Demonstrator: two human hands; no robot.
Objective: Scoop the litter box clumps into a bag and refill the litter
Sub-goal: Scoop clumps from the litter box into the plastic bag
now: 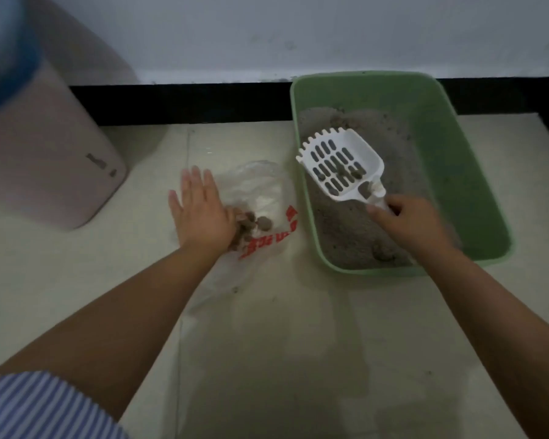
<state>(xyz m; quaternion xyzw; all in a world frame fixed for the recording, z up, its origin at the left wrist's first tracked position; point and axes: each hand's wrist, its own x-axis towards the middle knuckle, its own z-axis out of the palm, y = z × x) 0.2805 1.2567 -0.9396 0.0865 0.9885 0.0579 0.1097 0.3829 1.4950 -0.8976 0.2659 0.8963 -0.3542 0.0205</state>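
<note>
A green litter box with grey litter stands on the floor at the right. Over the litter my right hand grips the handle of a white slotted scoop, which carries a few small dark clumps. A clear plastic bag with red print lies on the floor left of the box and holds several brown clumps. With fingers straight, my left hand rests flat on the bag's left edge.
A beige rounded bin stands at the left against the wall. A black skirting board runs along the wall behind. Pale floor tiles stretch toward me. A striped sleeve shows at the bottom left.
</note>
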